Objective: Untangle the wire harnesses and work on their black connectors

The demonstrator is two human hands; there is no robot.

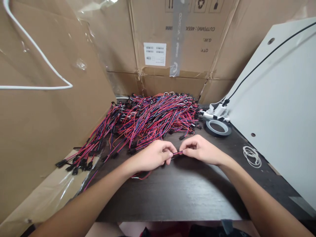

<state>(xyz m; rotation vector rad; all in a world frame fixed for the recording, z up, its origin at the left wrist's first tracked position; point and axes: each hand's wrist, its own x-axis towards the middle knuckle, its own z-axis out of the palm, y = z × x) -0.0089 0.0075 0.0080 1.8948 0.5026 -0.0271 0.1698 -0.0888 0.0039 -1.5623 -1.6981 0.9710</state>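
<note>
Bare forearms [98, 194] cross the near edge of a dark, wood-grained table [177, 200]. Mid-table, left hand [154, 154] and right hand [202, 150] both pinch a thin red-and-dark wire [177, 153] between thumb and fingertips. Its short visible stretch is straight, running left to right, roughly parallel to the near edge; its ends cannot be made out. Toward the far edge sprawls a tangled, multicoloured wire heap [158, 115], with smooth, ring-shaped tape [210, 129] to its right.
</note>
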